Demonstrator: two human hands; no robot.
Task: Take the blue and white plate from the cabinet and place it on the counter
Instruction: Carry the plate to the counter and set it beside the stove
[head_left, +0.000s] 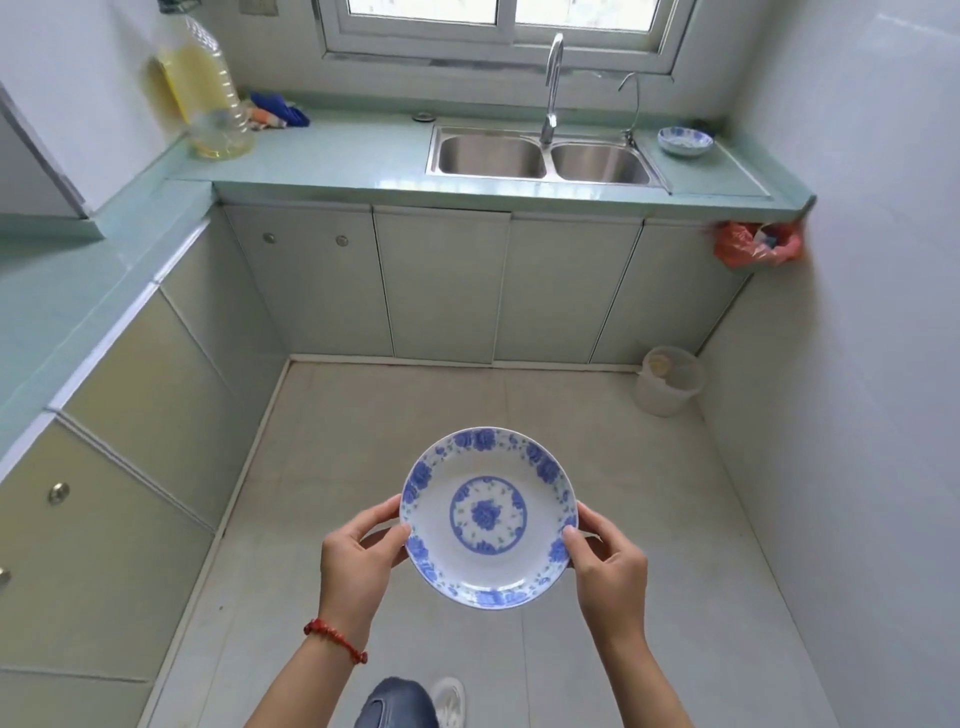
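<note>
plate (489, 517): face up, level | left hand (358, 558), right hand (610, 564): gripping opposite rims

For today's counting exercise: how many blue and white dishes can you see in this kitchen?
2. One plate is held between the left hand and right hand over the floor; one dish sits on the counter right of the sink. Closed cabinets may hide more.
</note>
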